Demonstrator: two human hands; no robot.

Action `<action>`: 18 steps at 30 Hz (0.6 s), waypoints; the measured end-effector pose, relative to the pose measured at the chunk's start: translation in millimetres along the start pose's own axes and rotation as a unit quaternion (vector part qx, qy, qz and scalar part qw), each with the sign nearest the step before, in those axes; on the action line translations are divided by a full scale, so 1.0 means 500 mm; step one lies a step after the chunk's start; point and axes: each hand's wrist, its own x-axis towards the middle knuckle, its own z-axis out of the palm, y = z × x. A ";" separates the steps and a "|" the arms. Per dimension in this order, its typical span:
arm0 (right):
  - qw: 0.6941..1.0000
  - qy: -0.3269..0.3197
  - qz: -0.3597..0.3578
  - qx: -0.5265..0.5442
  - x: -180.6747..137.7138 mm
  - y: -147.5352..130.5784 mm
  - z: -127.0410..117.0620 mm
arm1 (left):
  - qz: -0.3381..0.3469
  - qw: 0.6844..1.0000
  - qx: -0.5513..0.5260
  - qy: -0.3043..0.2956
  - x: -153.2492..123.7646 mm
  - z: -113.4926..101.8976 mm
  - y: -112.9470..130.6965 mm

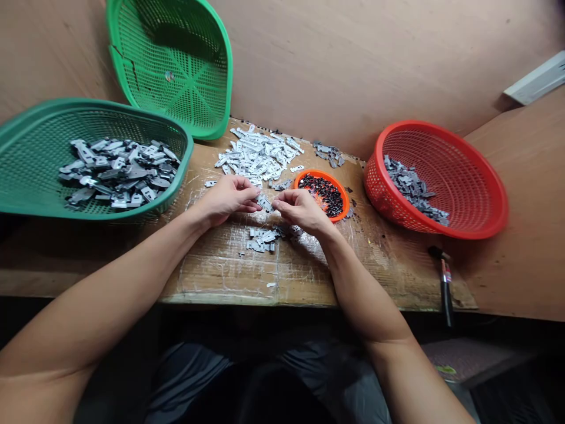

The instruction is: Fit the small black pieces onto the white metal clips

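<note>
Above the middle of the cardboard-covered bench, my left hand pinches the left end of a small grey metal plate with a cutout. The fingers of my right hand are pressed together at the plate's right end; what sits between those fingertips is too small to make out. Just right of that hand stands a small orange bowl holding tiny black pieces. Behind my hands lies a heap of silvery metal plates. Nearer to me is a small group of grey metal parts.
On the left a dark green basket holds many metal parts, with a bright green basket leaning behind it. To the right, a red basket contains grey pieces. A black-handled brush lies at the bench's front right edge.
</note>
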 end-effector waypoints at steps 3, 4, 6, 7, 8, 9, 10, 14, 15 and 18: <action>0.998 0.044 0.009 -0.046 0.000 0.008 -0.052 | -0.016 1.000 0.013 0.015 0.000 0.000 0.003; 0.993 0.083 0.007 -0.080 -0.002 0.014 -0.081 | -0.021 0.999 0.016 0.020 0.001 -0.001 0.004; 0.968 0.180 0.003 -0.177 -0.008 0.030 -0.144 | -0.028 0.999 0.023 0.029 0.005 -0.006 0.004; 0.950 0.210 0.013 -0.229 -0.012 0.039 -0.173 | -0.029 0.999 0.025 0.029 0.008 -0.008 0.004; 0.938 0.218 0.026 -0.266 -0.016 0.048 -0.197 | -0.030 0.999 0.026 0.029 0.010 -0.011 0.004; 0.932 0.211 0.039 -0.292 -0.019 0.056 -0.215 | -0.030 0.999 0.026 0.028 0.012 -0.013 0.003; 0.930 0.195 0.047 -0.308 -0.021 0.063 -0.225 | -0.031 0.999 0.028 0.027 0.014 -0.014 0.003; 0.922 0.132 0.033 -0.362 -0.012 0.076 -0.219 | -0.048 0.998 0.030 0.028 0.017 -0.015 0.004; 0.918 0.118 0.029 -0.377 -0.008 0.077 -0.213 | -0.051 0.998 0.030 0.027 0.016 -0.015 0.004; 0.910 0.079 0.024 -0.407 0.003 0.079 -0.201 | -0.043 0.998 0.030 0.024 0.015 -0.017 0.004</action>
